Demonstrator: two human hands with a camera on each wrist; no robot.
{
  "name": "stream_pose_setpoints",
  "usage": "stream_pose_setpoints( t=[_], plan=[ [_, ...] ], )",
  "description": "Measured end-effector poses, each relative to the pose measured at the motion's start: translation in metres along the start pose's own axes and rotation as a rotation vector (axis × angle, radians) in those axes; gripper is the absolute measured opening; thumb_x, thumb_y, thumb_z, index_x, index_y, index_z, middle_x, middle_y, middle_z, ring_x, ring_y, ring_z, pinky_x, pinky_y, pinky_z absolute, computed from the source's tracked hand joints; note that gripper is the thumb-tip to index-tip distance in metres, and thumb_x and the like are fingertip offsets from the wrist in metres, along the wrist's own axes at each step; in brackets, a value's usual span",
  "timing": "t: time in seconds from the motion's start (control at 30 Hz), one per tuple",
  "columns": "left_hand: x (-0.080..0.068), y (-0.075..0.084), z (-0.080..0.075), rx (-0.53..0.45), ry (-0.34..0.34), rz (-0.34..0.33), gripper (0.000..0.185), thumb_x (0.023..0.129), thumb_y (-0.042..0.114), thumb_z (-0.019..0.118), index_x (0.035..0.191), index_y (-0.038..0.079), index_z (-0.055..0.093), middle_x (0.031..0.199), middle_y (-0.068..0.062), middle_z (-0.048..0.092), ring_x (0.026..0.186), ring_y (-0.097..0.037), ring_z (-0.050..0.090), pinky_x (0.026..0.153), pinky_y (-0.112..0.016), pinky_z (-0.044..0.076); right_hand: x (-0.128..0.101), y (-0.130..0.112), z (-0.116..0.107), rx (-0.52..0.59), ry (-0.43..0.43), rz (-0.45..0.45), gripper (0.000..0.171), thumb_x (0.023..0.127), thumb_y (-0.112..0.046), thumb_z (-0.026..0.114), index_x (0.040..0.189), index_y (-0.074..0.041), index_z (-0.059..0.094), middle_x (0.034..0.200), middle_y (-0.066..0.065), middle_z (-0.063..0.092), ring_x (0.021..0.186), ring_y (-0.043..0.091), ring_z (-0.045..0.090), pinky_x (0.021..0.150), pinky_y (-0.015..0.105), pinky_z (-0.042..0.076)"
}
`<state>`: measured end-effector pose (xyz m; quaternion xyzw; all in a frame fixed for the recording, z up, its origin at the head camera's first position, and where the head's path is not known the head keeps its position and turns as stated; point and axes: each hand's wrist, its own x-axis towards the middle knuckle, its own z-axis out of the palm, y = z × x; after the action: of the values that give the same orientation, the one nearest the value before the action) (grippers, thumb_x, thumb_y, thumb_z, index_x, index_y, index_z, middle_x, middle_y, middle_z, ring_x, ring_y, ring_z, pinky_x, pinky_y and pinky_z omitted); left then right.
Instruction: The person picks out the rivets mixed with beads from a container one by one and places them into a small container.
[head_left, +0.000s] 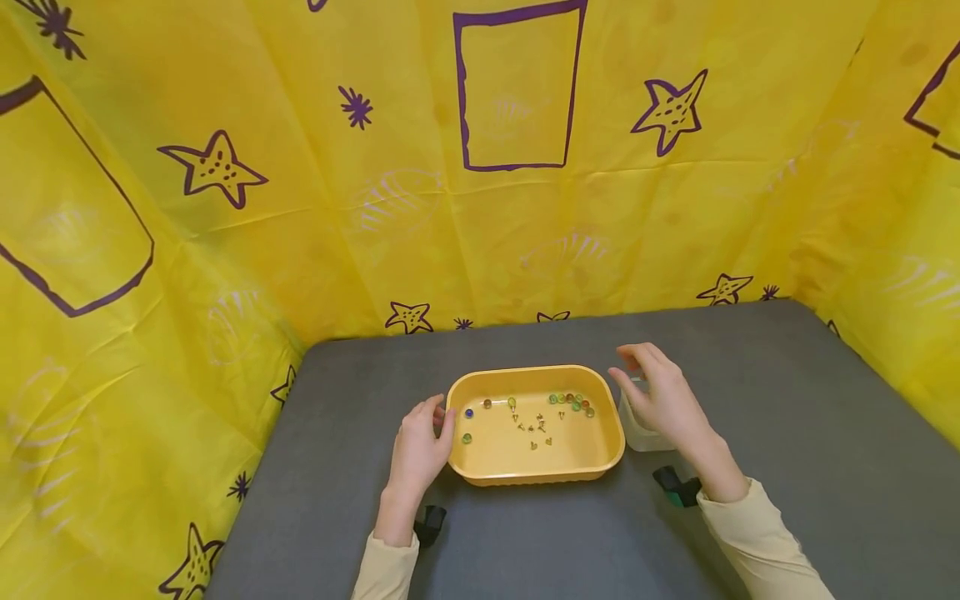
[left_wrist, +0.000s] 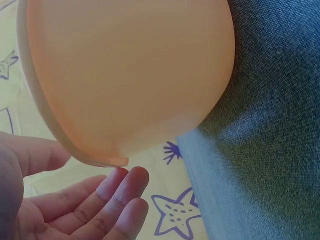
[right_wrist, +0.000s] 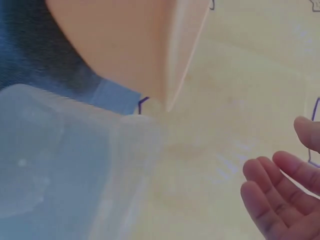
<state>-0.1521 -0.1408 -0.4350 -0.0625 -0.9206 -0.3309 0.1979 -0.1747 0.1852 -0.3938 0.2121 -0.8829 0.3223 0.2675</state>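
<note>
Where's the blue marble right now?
In the head view, the blue marble is inside the yellow tray, at its left end near the left hand; a green marble sits just below it in the picture.

Tray (head_left: 498, 454) is smooth plast, marbles (head_left: 577, 407) glossy glass, pins (head_left: 531, 429) shiny metal, tabletop (head_left: 540, 537) matt cloth w/ weave

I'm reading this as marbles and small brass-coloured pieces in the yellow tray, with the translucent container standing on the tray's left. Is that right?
Not quite: the translucent container stands on the tray's right, as the head view shows. The marbles and small brass-coloured pieces are in the yellow tray, as you said.
</note>
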Motion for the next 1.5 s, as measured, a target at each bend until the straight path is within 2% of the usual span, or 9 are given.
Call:
stream_pose_setpoints(
  t=[0.2, 0.47, 0.77, 1.0, 1.27, 1.5],
  plan=[
    [0.002, -0.003, 0.001, -0.014, -0.008, -0.029, 0.028, 0.086, 0.01, 0.062, 0.108, -0.008, 0.061, 0.081, -0.011, 0.062, 0.069, -0.019, 0.061, 0.062, -0.034, 0.051, 0.015, -0.009, 0.002, 0.04, -0.098, 0.025, 0.021, 0.084, -0.003, 0.066, 0.102, 0.005, 0.059, 0.091, 0.012, 0.06, 0.078, 0.023, 0.057, 0.065, 0.039, 0.049],
    [0.001, -0.009, 0.004, -0.019, -0.028, -0.033, 0.026, 0.086, 0.008, 0.062, 0.105, -0.01, 0.062, 0.065, -0.004, 0.053, 0.056, -0.012, 0.048, 0.052, -0.024, 0.044, 0.029, -0.016, 0.01, 0.125, -0.262, 0.138, 0.015, 0.085, -0.005, 0.065, 0.096, 0.004, 0.062, 0.087, 0.012, 0.062, 0.076, 0.024, 0.059, 0.067, 0.038, 0.051],
    [0.0, -0.011, 0.009, -0.032, -0.067, -0.081, 0.019, 0.089, 0.011, 0.059, 0.099, -0.005, 0.062, 0.057, 0.001, 0.046, 0.048, -0.009, 0.04, 0.045, -0.023, 0.037, 0.037, -0.018, 0.015, 0.173, -0.396, 0.208, 0.016, 0.088, -0.013, 0.063, 0.095, 0.001, 0.065, 0.086, 0.009, 0.065, 0.073, 0.02, 0.061, 0.067, 0.034, 0.05],
    [-0.001, -0.011, 0.013, -0.049, -0.059, -0.106, 0.015, 0.09, 0.012, 0.059, 0.095, -0.002, 0.059, 0.057, 0.002, 0.047, 0.048, -0.01, 0.042, 0.046, -0.024, 0.037, 0.042, -0.015, 0.02, 0.201, -0.477, 0.268, 0.014, 0.089, -0.01, 0.061, 0.094, 0.002, 0.066, 0.082, 0.011, 0.065, 0.068, 0.018, 0.058, 0.062, 0.031, 0.048],
    [-0.001, -0.01, 0.016, -0.045, -0.064, -0.142, 0.015, 0.09, 0.013, 0.058, 0.096, -0.001, 0.058, 0.059, 0.001, 0.047, 0.048, -0.01, 0.042, 0.046, -0.025, 0.037, 0.047, -0.013, 0.025, 0.222, -0.548, 0.273, 0.014, 0.088, -0.011, 0.061, 0.092, 0.003, 0.065, 0.078, 0.008, 0.063, 0.061, 0.015, 0.054, 0.056, 0.029, 0.045],
    [0.0, -0.011, 0.018, -0.043, -0.073, -0.145, 0.016, 0.091, 0.013, 0.057, 0.097, -0.001, 0.057, 0.059, 0.001, 0.047, 0.048, -0.01, 0.041, 0.046, -0.024, 0.036, 0.049, -0.01, 0.031, 0.249, -0.613, 0.322, 0.016, 0.089, -0.012, 0.06, 0.093, 0.003, 0.064, 0.078, 0.01, 0.063, 0.066, 0.026, 0.059, 0.056, 0.029, 0.046]
  ],
)
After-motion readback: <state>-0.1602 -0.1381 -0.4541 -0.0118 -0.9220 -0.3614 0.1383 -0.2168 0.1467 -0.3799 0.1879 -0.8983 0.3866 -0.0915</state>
